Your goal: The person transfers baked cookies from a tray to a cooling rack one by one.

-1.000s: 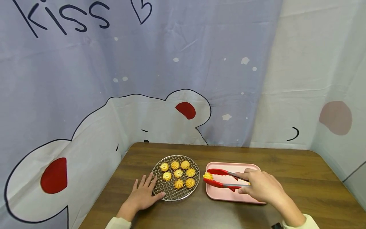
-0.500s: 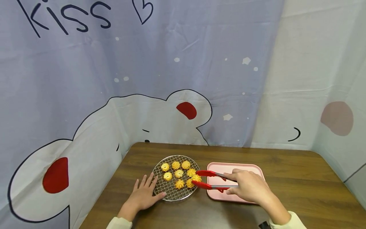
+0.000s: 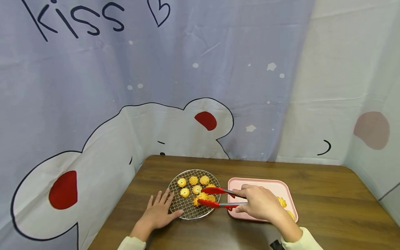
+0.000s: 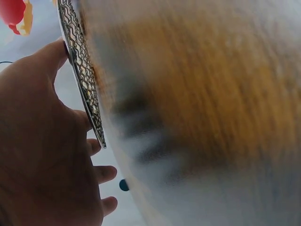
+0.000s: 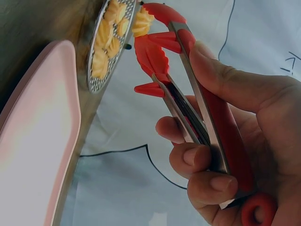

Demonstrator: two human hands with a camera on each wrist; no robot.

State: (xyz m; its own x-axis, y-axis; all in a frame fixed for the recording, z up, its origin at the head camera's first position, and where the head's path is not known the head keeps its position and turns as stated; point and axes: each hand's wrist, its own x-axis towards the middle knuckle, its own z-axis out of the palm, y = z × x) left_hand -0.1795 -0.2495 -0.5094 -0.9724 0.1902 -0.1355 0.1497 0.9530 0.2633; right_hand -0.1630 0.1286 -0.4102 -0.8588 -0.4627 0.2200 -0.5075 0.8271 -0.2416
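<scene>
My left hand (image 3: 156, 213) rests at the near-left rim of a round wire rack (image 3: 185, 209), fingers spread and straight, thumb on its edge. In the left wrist view, that hand (image 4: 42, 132) touches the rack's rim (image 4: 84, 75). Several piped butter cookies (image 3: 193, 180) lie on the mesh. My right hand (image 3: 260, 205) grips red-tipped metal tongs (image 3: 218, 205) that reach left over the rack. Between the tong tips is a swirled cookie (image 5: 142, 22), seen above the rack in the right wrist view. The tongs partly cover cookies on the rack's right side.
Right of the rack stands a pink rectangular tray (image 3: 275, 185), partly under my right hand and forearm. A few cookies (image 3: 282, 201) lie at its right end. The wooden table (image 3: 325, 194) meets a printed curtain (image 3: 250, 86) behind.
My right hand has carried the tongs and cookie leftward from over the pink tray to over the rack. The left hand has stayed at the rack's rim.
</scene>
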